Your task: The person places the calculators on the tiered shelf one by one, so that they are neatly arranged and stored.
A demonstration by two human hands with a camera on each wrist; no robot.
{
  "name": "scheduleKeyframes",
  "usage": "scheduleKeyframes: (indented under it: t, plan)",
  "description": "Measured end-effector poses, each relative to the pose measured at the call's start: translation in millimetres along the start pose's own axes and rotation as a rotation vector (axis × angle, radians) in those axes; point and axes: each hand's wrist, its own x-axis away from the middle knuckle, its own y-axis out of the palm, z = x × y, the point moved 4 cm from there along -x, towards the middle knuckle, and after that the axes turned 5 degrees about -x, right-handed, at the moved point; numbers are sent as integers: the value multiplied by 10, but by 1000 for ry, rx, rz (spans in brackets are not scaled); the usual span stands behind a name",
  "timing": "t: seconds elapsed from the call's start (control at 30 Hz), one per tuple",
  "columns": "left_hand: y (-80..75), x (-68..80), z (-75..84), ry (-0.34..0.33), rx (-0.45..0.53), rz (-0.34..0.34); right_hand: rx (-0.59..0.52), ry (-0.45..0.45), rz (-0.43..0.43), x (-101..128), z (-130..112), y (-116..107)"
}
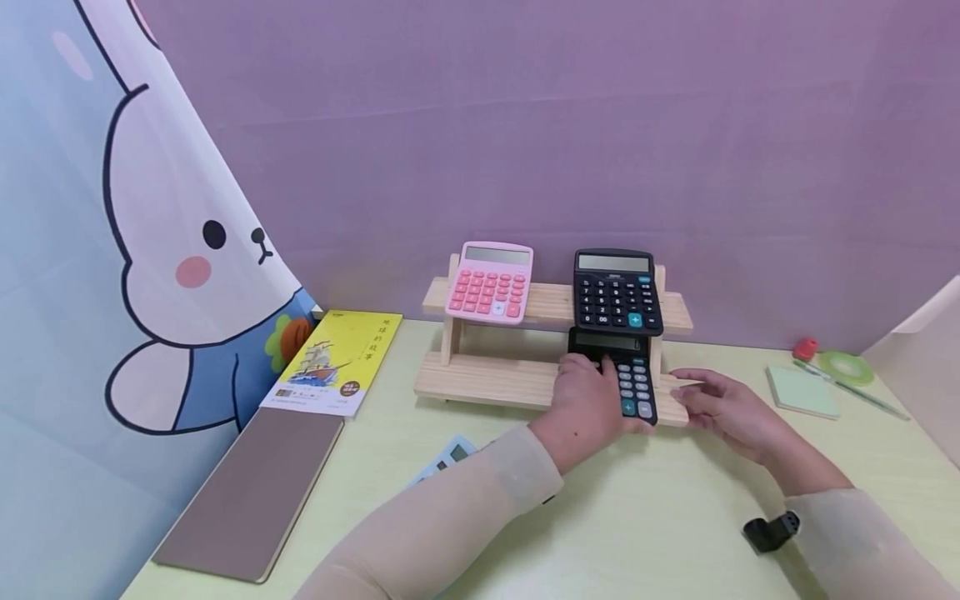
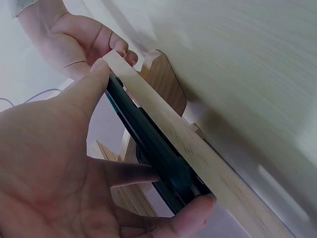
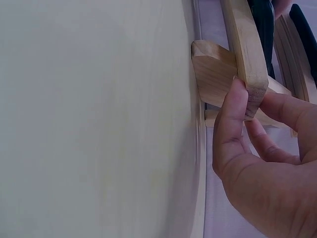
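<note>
A two-tier wooden stand stands at the back of the table. On its lower plank, at the right, leans a black calculator, gripped by my left hand with the thumb and fingers at its edges. The left wrist view shows this calculator edge-on against the plank. My right hand pinches the right end of the lower plank; in the right wrist view, thumb and fingers close around the plank's end. Above, another black calculator and a pink calculator lean on the upper tier.
A light blue calculator lies partly hidden beneath my left forearm. To the left are a yellow book and a brown notebook. A green notepad, a pen, a tape roll and a small red object lie at the right.
</note>
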Motion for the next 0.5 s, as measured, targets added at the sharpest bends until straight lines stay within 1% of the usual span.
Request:
scheduleKeyframes:
  t: [0.13,0.27,0.4,0.5]
  plan:
    - [3,-11,-4,3,2,-3,4,7,2,-7,3,-6]
    - [-13,2,-43,11,40,-2,15,14,1,-10,18,-14]
    - [-39,53,-138,23,139,18,27,17,-3,-5,23,-17]
    - [-32,122,-277,45,236,43,32,14,-9,-10,11,-7]
